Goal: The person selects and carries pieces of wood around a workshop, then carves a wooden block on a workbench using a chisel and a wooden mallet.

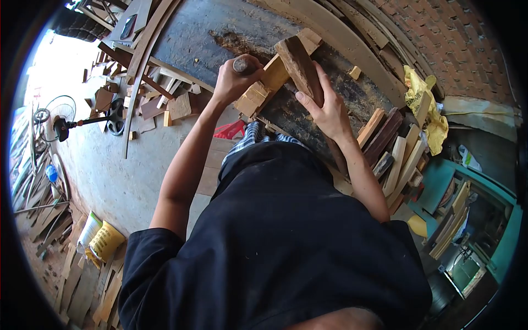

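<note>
My left hand [234, 80] is closed in a fist around an upright chisel [241, 66]. Only the round end of its handle shows; the blade is hidden below the fist. In my right hand [329, 113] is a thick, rough brown wooden block [300, 69], gripped at its near end with the thumb along one side. The block's far end hangs over a yellowish wooden workpiece [276, 75], which lies at a slant on the dark bench. Lighter wood pieces [252, 99] sit at the workpiece's near end, close to my left hand.
The dark, worn workbench [187, 36] carries wood dust and a small offcut [355, 72]. Wood strips [393, 148] stand at right, beside a yellow sack [421, 104]. A red stool [230, 130] is below the bench. A fan [61, 127] and scrap wood lie left.
</note>
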Motion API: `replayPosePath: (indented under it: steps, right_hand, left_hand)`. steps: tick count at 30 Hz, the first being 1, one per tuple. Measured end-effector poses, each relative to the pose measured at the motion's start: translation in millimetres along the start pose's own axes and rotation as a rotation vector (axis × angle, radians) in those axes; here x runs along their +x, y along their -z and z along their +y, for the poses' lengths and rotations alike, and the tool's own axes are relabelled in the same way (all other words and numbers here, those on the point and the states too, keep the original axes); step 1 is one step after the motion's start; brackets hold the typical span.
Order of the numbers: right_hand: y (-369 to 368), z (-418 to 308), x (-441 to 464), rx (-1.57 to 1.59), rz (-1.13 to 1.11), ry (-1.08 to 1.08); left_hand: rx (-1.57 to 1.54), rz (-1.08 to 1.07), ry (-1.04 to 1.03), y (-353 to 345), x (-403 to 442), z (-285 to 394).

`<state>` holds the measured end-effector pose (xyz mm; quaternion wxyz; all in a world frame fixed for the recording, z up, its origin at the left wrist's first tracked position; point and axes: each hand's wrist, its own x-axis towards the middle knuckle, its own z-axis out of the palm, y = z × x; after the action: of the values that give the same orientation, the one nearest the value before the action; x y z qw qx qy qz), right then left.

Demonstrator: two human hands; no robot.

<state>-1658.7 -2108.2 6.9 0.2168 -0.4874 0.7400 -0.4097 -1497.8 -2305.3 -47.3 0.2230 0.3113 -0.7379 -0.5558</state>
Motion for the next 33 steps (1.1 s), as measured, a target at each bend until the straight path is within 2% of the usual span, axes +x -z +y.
replayPosePath:
  steps: [2, 5, 7, 8, 10, 11, 13, 14, 17, 19, 21, 22, 23, 25, 26, 27, 28, 29, 30, 31, 33]
  right_hand:
    - [3, -4, -1, -0.042, 0.024, 0.033]
    - [7, -31, 5, 0.064, -0.02, 0.0]
    - [10, -47, 10, 0.079, 0.077, 0.152]
    - [8, -53, 12, 0.081, 0.077, 0.149]
    - [3, -62, 16, 0.139, 0.18, 0.313]
    - [-2, -60, 17, 0.137, 0.183, 0.312]
    - [-13, -45, 15, -0.237, 0.033, 0.252]
    - [-14, -38, 17, -0.331, -0.044, 0.236]
    - [-6, -46, 15, -0.254, -0.015, 0.262]
    - [-6, -56, 10, -0.149, 0.016, 0.236]
    - [-10, -57, 8, -0.061, 0.053, 0.231]
    - [-16, -47, 9, -0.21, -0.072, 0.133]
    - [-17, -39, 11, -0.21, -0.065, 0.132]
    - [-14, -28, 14, -0.192, -0.098, 0.216]
    - [-10, -31, 13, -0.09, -0.12, 0.123]
    - [-12, -26, 11, -0.091, -0.118, 0.119]
    - [-15, -18, 11, 0.024, -0.025, 0.104]
    - [-15, -13, 12, 0.14, 0.067, 0.09]
    - [-10, -10, 12, 0.125, 0.092, 0.086]
    - [-4, -9, 11, 0.178, 0.044, -0.016]
    - [3, 11, 7, 0.018, 0.06, -0.014]
  left_hand:
    - [0.065, -0.019, -0.011, -6, 1, 11]
    - [0.163, -0.018, -0.073, -14, 1, 19]
    - [0.226, -0.034, -0.048, -20, 0, 28]
    - [0.221, -0.022, -0.072, -23, -1, 32]
    - [0.239, 0.009, -0.182, -29, 0, 28]
    - [0.232, 0.019, -0.232, -32, 1, 23]
    - [0.255, 0.027, -0.375, -36, 0, 11]
    - [0.273, 0.018, -0.327, -39, -3, 3]
    - [0.253, 0.007, -0.273, -42, -10, 5]
    - [0.133, 0.027, -0.234, -45, -17, 16]
    - [0.087, -0.024, -0.164, -47, -18, 1]
    - [0.202, -0.053, -0.254, -49, -12, -11]
    - [0.319, -0.083, -0.345, -51, -9, -19]
    - [0.307, -0.034, -0.372, -53, -4, -22]
    - [0.28, -0.03, -0.306, -52, -2, -18]
    - [0.252, -0.026, -0.244, -51, 1, -12]
    - [0.263, 0.05, -0.24, -51, 7, -6]
    - [0.17, 0.033, -0.141, -45, 11, 7]
    - [0.084, 0.015, -0.048, -38, 14, 6]
    - [0.0, -0.003, 0.044, -30, 19, 4]
    - [-0.012, 0.015, 0.037, -21, 21, 2]
